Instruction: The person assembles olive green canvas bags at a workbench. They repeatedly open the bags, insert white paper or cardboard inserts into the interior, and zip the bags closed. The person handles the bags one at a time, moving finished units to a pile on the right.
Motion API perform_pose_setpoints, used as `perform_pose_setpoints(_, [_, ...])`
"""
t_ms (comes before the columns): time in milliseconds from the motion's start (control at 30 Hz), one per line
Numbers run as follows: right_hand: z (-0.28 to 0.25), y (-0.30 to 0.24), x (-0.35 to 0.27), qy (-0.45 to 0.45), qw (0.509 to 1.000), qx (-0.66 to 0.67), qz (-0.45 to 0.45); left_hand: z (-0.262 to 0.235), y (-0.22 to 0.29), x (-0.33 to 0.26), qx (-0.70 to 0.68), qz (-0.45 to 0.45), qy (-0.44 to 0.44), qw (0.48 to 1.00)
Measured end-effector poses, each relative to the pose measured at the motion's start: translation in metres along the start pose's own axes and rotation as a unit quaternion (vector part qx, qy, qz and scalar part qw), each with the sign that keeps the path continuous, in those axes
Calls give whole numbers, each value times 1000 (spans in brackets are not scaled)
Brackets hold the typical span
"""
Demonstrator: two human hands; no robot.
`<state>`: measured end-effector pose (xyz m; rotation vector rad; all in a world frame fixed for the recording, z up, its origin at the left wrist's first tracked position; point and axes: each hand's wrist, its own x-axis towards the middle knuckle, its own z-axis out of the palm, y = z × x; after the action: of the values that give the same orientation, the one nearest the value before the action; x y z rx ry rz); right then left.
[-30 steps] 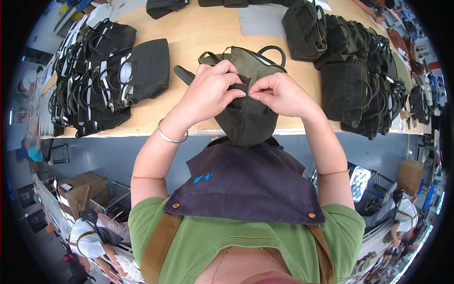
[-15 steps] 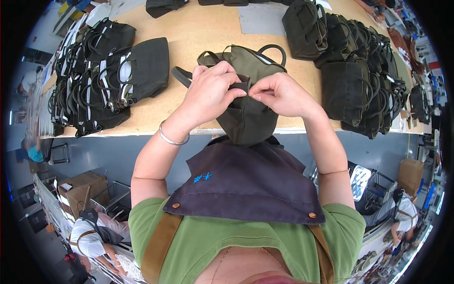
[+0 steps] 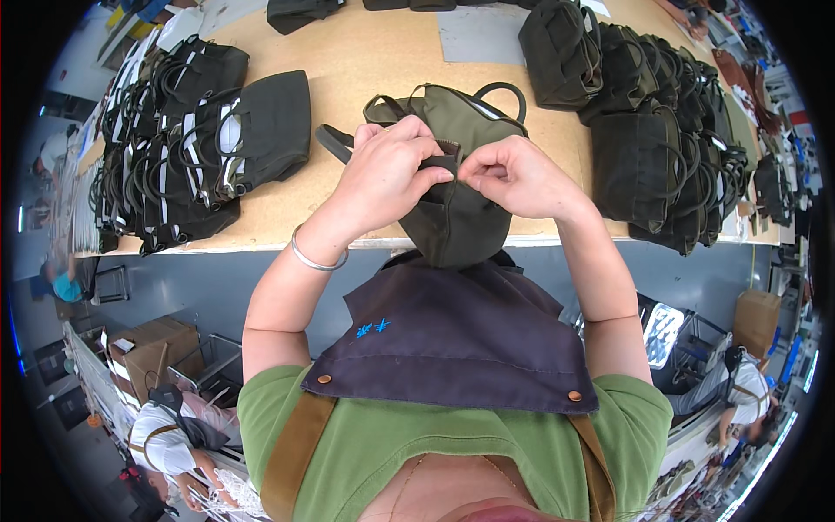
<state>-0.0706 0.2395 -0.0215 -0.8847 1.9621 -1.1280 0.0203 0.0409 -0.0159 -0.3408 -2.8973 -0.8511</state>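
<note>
An olive-green fabric handbag [image 3: 474,222] lies at the table's front edge, its lower end against my apron and its loop handles toward the far side. A zipped opening in it gapes between my hands. My left hand [image 3: 391,170] is closed on the left edge of that opening, thumb and fingers pinching the dark fabric. From the other side, my right hand [image 3: 520,178] pinches at the opening's right edge with thumb and forefinger. Whether a small zip pull or thread is between those fingertips is too small to tell.
Dark handbags [image 3: 274,130] are piled on the left of the wooden table [image 3: 348,52]. Another group of dark bags [image 3: 639,165] stands at the right. A grey sheet [image 3: 483,36] lies at the back. Cardboard boxes [image 3: 152,348] and co-workers [image 3: 170,435] are behind me.
Almost nothing differs. The opening between my hands gapes slightly wider, and my right hand has shifted a touch; both hands keep their pinch on the handbag.
</note>
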Motion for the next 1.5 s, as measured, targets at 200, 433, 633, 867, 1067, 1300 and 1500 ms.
perform_pose_setpoints(200, [1,1,2,-2,998,59,-9,-8,-6,9,-38,5,-17,999])
perform_pose_setpoints(433, [0,13,3,33,993,109,-10,-7,-10,19,-147,45,16,988])
perform_pose_setpoints(633, [0,8,0,47,992,119,-10,-11,-11,23,-122,71,-4,990])
perform_pose_setpoints(867, [4,8,2,78,992,39,-87,-12,-11,25,-84,62,5,995])
perform_pose_setpoints(1067, [2,6,1,83,991,-25,-105,-10,-9,25,-94,40,6,995])
perform_pose_setpoints(1300, [2,4,0,83,990,-26,-110,-13,-3,23,-91,-14,-17,996])
perform_pose_setpoints(1500, [3,0,0,88,984,-53,-145,-16,1,23,-98,-32,-22,994])
